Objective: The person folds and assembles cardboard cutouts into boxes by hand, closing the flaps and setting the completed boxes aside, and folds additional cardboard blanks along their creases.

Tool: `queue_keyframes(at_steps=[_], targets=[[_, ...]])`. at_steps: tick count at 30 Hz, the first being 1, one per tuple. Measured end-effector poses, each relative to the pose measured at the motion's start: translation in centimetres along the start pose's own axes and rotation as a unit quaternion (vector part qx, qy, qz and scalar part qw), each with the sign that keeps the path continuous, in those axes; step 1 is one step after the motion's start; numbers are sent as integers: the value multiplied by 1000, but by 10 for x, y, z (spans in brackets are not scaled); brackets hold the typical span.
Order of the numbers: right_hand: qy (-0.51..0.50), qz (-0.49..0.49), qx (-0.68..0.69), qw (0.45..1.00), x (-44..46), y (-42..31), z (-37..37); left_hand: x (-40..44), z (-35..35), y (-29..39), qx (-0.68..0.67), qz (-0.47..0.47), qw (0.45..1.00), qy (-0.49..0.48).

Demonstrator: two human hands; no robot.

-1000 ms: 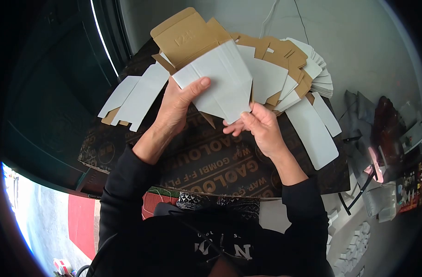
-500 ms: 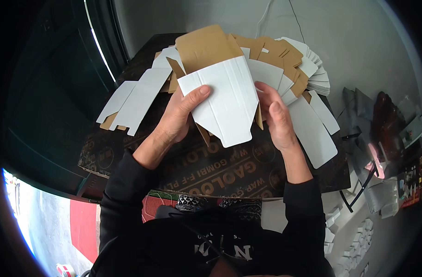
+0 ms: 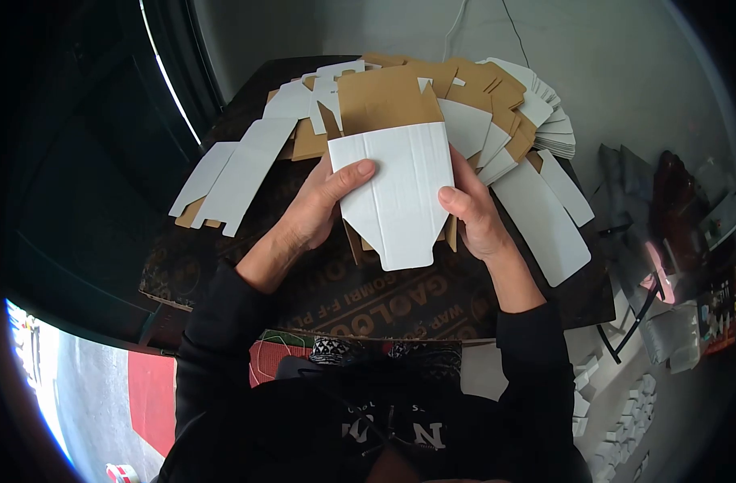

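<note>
One partly folded carton (image 3: 396, 193) is gripped between the left hand (image 3: 315, 201) and the right hand (image 3: 478, 216), above the middle of the dark table (image 3: 416, 314), its white face turned up. The left hand is closed on its left side, thumb lying across the white face, fingers hidden behind; the right hand clasps the opposite side, thumb near the carton's margin. A brown lid flap (image 3: 384, 101) stands out toward the surface's far edge, a tapered white flap (image 3: 408, 251) points to the near edge, and narrow brown side flaps (image 3: 352, 241) jut out on either side of it. Too hard a squeeze from the thumbs could buckle the face along its creases; uneven pressure might skew the walls, and a side flap caught against a palm could bend. Farther out, a notched white blank (image 3: 255, 165) lies by the left edge, another flat blank (image 3: 541, 213) toward the right edge, and a fanned pile of blanks (image 3: 496, 92) spreads to the far right corner; if the carton swung that way, its lid flap might snag the pile and drag pieces loose.
</note>
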State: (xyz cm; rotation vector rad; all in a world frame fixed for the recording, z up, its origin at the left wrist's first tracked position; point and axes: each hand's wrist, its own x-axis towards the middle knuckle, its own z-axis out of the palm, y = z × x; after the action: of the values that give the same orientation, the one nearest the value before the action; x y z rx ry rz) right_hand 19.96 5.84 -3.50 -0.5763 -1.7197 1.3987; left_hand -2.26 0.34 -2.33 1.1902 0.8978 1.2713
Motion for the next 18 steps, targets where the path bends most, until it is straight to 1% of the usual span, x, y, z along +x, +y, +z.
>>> queue_keyframes(at_steps=[9, 14, 18], targets=[[-50, -17, 40, 998, 1, -3, -4, 2, -2, -4, 42, 74, 996, -8], [-22, -31, -7, 999, 1, 6, -2, 2, -2, -2, 20, 102, 994, 25], [-46, -21, -9, 999, 0, 3, -1, 4, -6, -5, -3, 76, 996, 36]])
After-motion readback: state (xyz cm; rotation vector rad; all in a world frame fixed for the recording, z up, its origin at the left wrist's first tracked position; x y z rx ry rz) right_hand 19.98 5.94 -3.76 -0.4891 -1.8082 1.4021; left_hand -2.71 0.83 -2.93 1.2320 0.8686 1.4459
